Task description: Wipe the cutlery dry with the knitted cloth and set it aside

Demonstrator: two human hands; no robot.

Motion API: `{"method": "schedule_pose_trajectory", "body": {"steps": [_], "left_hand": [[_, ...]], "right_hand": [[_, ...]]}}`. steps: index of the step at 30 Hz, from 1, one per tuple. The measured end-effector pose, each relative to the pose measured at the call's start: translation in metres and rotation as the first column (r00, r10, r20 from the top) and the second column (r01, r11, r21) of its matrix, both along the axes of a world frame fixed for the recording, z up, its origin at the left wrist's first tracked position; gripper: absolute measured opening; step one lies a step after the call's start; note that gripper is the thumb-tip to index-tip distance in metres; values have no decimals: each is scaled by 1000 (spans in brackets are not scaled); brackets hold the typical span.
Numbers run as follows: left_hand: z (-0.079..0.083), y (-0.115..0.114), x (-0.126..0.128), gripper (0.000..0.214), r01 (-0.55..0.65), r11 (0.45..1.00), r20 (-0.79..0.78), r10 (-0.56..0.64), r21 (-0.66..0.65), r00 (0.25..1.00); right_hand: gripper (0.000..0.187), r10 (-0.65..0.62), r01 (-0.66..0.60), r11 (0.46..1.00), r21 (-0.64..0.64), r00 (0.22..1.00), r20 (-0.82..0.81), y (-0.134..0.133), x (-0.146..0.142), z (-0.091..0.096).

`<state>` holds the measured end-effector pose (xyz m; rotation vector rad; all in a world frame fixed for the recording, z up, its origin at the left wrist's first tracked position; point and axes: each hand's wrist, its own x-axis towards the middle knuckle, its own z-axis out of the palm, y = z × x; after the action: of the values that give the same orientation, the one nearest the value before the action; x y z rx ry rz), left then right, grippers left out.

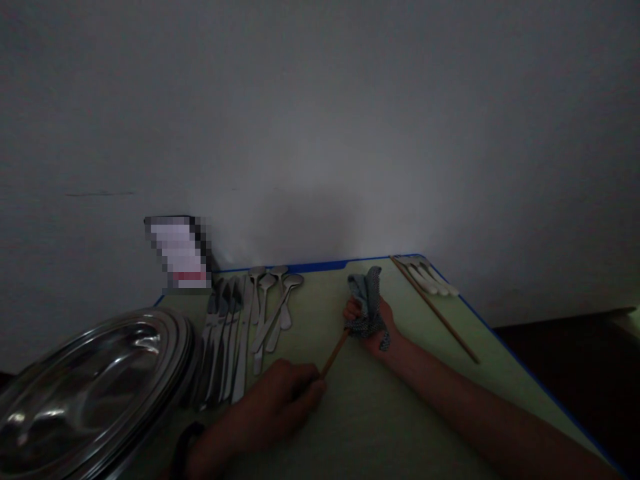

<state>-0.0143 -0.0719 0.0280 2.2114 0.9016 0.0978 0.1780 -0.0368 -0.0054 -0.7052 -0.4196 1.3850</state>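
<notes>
Head view: held a stick (pixel 335 353) slantwise over the table (pixel 320 437).
Clasped near end in the left hand (pixel 289 400) and clenched bunched cloth (pixel 366 303) about the far end in the right hand (pixel 387 324), probably to steady the stick at both ends; impossible to tell how deep inside the cloth. Set apart by kind, seemingly for order: knives (pixel 242 347) and spoons (pixel 293 281) to the left, forks (pixel 423 283) beside a second stick (pixel 435 310) to the right.

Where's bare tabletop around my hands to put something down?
Pale green tabletop shows bare between the left hand and right forearm, and between the silver metal spoons and the right hand holding grey patterned cloth. Crowded: left side, with stacked oval steel trays, steel knives and spoons; far right corner, with white-handled metal forks beside a brown wooden stick.
</notes>
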Motion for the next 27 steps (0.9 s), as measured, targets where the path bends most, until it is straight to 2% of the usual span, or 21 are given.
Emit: {"method": "schedule_pose_trajectory", "body": {"steps": [5,9,12,16,20,25,27], "left_hand": [[-3,-1,5,36,15,994,-45,-10,111,999],[-7,-4,7,33,27,985,-73,-15,170,997],[-5,-6,4,25,54,990,-14,-53,132,999],[-1,-5,-1,14,126,991,96,-128,34,987],[-5,-1,-1,21,135,991,136,-131,-16,982],[-14,-1,0,27,56,997,148,-64,58,987],[-15,-2,1,26,14,997,144,-24,71,989]], "right_hand": [[49,-7,-22,987,-158,983,-183,-8,-18,8],[50,50,-78,986,-151,982,-182,-4,-15,10],[47,87,-107,989,-101,979,-185,-1,-9,10],[48,48,-65,995,-74,977,-205,1,-2,12],[47,-20,11,998,-56,987,-162,0,-2,12],[47,-67,70,993,-98,997,39,-4,-9,7],[48,-56,63,991,-117,997,61,-4,-10,6]]}}
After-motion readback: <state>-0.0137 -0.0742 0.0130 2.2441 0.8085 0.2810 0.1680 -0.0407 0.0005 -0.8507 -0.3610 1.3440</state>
